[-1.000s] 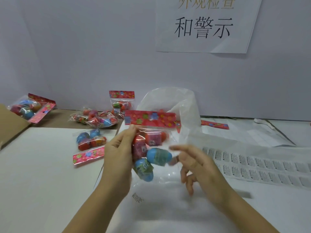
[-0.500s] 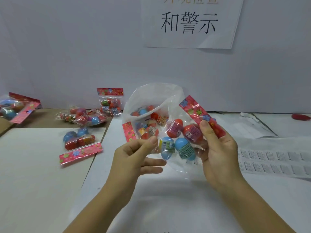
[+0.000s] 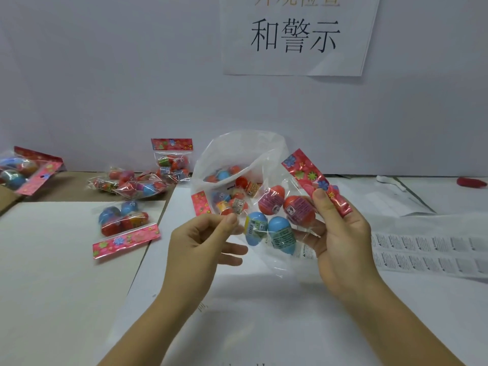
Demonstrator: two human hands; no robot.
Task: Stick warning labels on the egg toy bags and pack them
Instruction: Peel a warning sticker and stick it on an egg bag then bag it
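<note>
Four eggs (image 3: pixel 254 228) in egg toy bag (image 3: pixel 297 207); right hand (image 3: pixel 340 241)

The top edge is cutting off the upper characters of the wall sign (image 3: pixel 295 35), the left edge is clipping the far-left egg toy bag (image 3: pixel 23 170), and the label sheets (image 3: pixel 427 252) are running off the right edge, their print too small to read. The film of the large clear bag (image 3: pixel 237 154) is blurring the packs (image 3: pixel 227 204) inside it. The held egg toy bag (image 3: pixel 285 215) is partly hiding the fingers of the right hand (image 3: pixel 340 241), and a red object (image 3: pixel 471 182) at the far right is showing too small to identify.
</note>
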